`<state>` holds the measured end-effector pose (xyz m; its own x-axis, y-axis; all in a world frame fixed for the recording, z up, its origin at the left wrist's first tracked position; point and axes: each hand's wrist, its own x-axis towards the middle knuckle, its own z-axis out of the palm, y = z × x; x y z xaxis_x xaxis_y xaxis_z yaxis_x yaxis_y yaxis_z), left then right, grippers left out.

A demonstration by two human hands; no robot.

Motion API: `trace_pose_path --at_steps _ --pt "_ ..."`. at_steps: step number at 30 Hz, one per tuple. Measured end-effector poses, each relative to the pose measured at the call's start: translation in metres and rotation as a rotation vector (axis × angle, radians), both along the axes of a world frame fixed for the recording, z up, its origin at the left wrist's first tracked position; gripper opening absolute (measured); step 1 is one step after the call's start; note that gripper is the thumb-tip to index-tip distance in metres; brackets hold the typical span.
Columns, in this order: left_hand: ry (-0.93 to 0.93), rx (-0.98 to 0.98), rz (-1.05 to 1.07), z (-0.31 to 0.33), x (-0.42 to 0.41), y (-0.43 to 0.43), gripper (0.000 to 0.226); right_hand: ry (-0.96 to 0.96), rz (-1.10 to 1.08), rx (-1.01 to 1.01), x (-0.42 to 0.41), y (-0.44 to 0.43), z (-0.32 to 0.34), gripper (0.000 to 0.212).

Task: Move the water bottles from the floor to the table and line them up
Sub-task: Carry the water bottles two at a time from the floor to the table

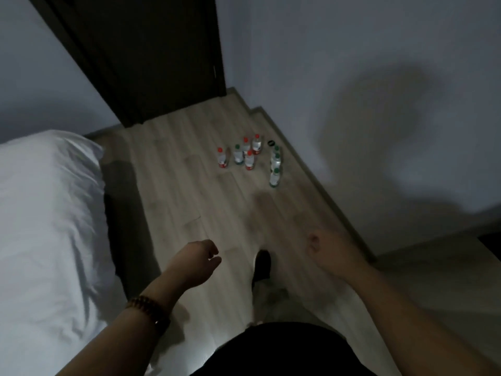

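Several small clear water bottles stand upright on the wooden floor near the far wall. One cluster (245, 154) mostly has red caps and red labels. A green-capped row (275, 169) stands just to its right. My left hand (202, 260) hangs over the floor well short of them, fingers curled, holding nothing. My right hand (324, 249) is also curled loosely and holds nothing. No table is in view.
A bed with white bedding (46, 226) fills the left side. A dark door (151, 58) stands beyond the bottles. A small dark round object (271, 143) lies by the baseboard. The grey wall (379, 104) runs along the right. My dark shoe (262, 264) is on the floor.
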<state>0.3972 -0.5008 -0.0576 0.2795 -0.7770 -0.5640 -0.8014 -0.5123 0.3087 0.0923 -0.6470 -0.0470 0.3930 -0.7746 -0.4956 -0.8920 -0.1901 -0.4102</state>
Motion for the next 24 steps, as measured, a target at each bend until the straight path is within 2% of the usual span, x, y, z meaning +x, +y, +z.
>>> trace_pose_path --at_steps 7,10,15,19,24 --pt "0.029 0.049 -0.025 -0.022 0.104 -0.145 0.032 -0.056 -0.056 0.086 0.116 -0.136 -0.051 0.038" --pt "0.017 0.054 -0.017 -0.013 0.154 -0.206 0.031 -0.043 -0.038 0.116 0.166 -0.196 -0.055 0.04" --pt "-0.003 -0.019 -0.012 0.003 0.232 -0.298 0.029 -0.039 -0.015 0.132 0.246 -0.283 -0.046 0.031" --pt "0.024 -0.031 -0.037 -0.008 0.288 -0.355 0.029 -0.025 -0.004 0.106 0.304 -0.338 -0.047 0.024" --pt "0.11 0.011 -0.149 -0.049 0.355 -0.422 0.03 0.01 -0.047 0.109 0.369 -0.374 -0.061 0.026"
